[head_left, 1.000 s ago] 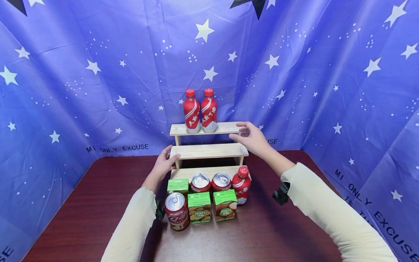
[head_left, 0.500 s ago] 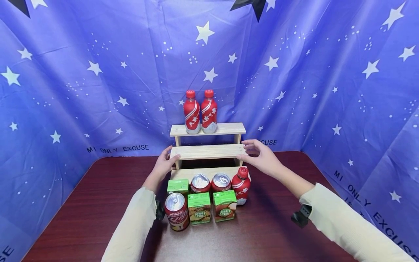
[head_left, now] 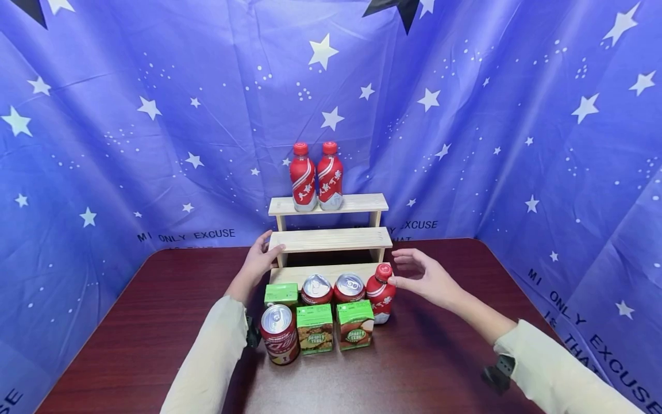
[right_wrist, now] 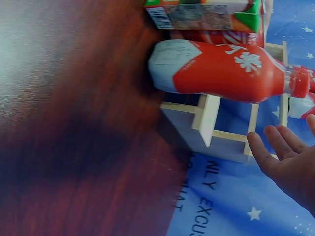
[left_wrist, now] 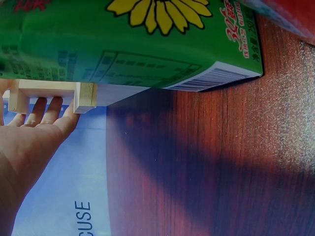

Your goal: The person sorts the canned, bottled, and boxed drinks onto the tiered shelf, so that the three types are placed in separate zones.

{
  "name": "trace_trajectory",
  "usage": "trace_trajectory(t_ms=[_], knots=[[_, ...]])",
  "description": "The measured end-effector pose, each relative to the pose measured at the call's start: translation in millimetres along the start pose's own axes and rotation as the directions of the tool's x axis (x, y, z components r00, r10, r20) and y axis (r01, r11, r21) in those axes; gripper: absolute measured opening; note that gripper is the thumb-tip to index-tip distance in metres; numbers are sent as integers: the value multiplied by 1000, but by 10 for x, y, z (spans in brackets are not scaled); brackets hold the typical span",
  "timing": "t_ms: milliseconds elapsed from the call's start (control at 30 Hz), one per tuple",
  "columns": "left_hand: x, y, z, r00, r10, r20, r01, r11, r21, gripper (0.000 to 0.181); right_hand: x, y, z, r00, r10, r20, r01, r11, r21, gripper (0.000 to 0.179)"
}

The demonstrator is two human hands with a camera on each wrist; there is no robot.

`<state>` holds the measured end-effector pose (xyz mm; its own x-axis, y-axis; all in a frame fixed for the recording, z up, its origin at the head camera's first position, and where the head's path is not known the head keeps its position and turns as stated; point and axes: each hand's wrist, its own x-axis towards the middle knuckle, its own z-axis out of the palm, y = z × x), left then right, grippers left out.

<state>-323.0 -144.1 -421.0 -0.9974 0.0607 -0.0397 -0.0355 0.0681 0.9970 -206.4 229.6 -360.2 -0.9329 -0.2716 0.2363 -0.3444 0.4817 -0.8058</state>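
Note:
A three-step wooden display shelf (head_left: 331, 239) stands on the table. My left hand (head_left: 257, 260) grips the left end of its middle step, thumb on top; in the left wrist view the fingers (left_wrist: 51, 115) lie against the wood. My right hand (head_left: 431, 280) is beside the red bottle (head_left: 381, 299) at the front right, fingers extended and thumb near the cap. Whether the thumb touches the bottle, I cannot tell. In the right wrist view this bottle (right_wrist: 221, 71) shows whole, with the fingers (right_wrist: 261, 152) apart from it.
Two red bottles (head_left: 316, 178) stand on the top step. Before the shelf are two red cans (head_left: 333, 288), a green carton (head_left: 281, 294), another can (head_left: 280, 336) and two green-topped cartons (head_left: 335, 326). A star-printed blue curtain (head_left: 331, 86) hangs behind the dark red table (head_left: 170, 322).
My right hand has come down from the top step's right end, past the middle step, to beside the front red bottle. The left hand has stayed on the shelf.

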Motion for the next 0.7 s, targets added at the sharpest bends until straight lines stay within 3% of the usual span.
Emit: trace_trajectory(t_ms=[433,700], knots=[[5,17,-9,1000,10,2,-10,1000,6,71,-213,363,227,1000,-2,6,2,998,63,56],[10,-15,-4,1000,11,3,-11,1000,6,71,-310,531,449,999,16,-41,-10,989,144,61]])
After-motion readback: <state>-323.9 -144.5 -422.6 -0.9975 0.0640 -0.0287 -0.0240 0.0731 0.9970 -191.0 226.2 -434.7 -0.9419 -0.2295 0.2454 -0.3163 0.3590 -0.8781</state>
